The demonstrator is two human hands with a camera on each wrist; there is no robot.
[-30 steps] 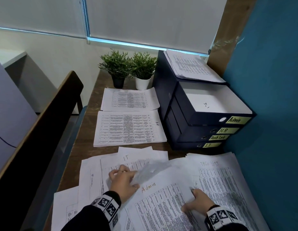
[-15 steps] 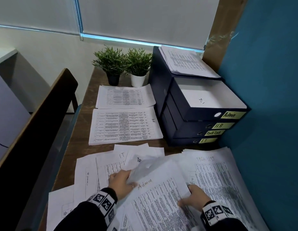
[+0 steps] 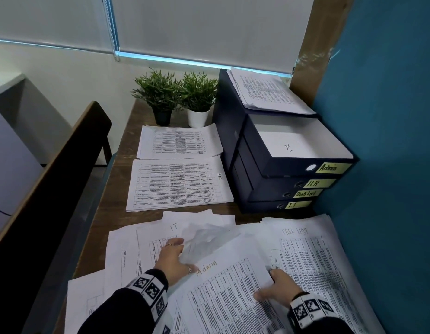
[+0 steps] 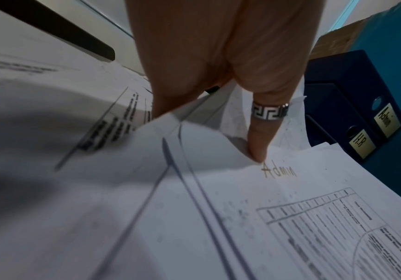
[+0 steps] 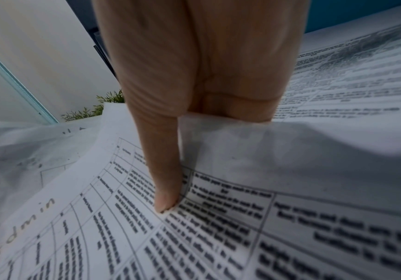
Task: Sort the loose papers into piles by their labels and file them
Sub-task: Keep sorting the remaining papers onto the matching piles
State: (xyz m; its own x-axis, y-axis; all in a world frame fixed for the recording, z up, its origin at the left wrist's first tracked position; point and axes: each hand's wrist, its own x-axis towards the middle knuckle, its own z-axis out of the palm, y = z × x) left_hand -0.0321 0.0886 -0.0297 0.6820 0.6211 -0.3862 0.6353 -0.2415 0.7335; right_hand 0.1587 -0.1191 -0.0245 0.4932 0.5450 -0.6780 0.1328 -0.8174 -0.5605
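Note:
A printed sheet headed "Admin" [image 3: 228,285] lies slanted on top of the loose papers at the desk's near edge. My left hand [image 3: 182,256] pinches its upper left corner, the ringed thumb [image 4: 259,144] on top beside the heading and the fingers underneath. My right hand [image 3: 267,285] grips its right edge, thumb [image 5: 165,180] flat on the table print, fingers hidden below. An "IT" sheet [image 3: 165,232] lies under my left hand. A "Task List" pile [image 3: 317,261] lies to the right. The open "Admin" file box [image 3: 329,168] tops a stack of labelled boxes.
An "HR" pile [image 3: 177,184] and another pile [image 3: 177,143] lie further back on the wooden desk [image 3: 117,189]. Two potted plants [image 3: 180,97] stand at the back. More papers [image 3: 267,92] rest on the boxes. A teal partition [image 3: 382,141] borders the right, a dark chair back [image 3: 52,177] the left.
Both hands keep hold of the Admin sheet. Its upper left corner has bunched up a little under my left hand, and my right hand has slid slightly left along the edge.

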